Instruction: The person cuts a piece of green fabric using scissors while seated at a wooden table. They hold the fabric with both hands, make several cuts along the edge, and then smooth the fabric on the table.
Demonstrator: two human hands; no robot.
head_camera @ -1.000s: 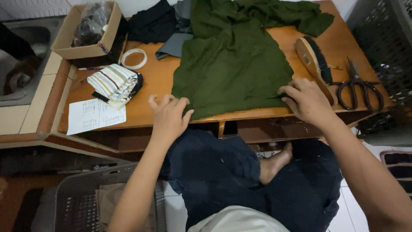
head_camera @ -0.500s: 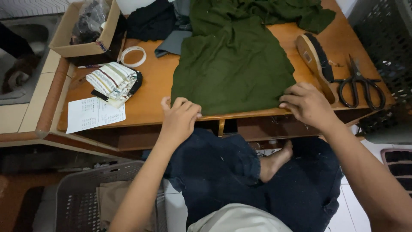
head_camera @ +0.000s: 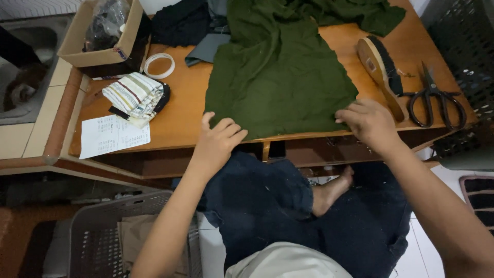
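A dark green garment (head_camera: 280, 77) lies spread on the wooden table (head_camera: 180, 118), its hem along the front edge. My left hand (head_camera: 218, 141) curls its fingers over the hem's left corner at the table edge. My right hand (head_camera: 368, 123) grips the hem's right corner, just left of a wooden brush (head_camera: 381, 72). I sit cross-legged in dark trousers below the table, one bare foot showing.
Black scissors (head_camera: 435, 98) lie at the right end. At the left are a striped folded cloth (head_camera: 136, 95), a paper sheet (head_camera: 113, 136), a tape ring (head_camera: 158, 65) and a cardboard box (head_camera: 103, 41). A grey basket (head_camera: 98, 231) stands on the floor lower left.
My left hand has moved right from the bare table to the hem's left corner, and its spread fingers have curled. My right hand has stayed at the right corner.
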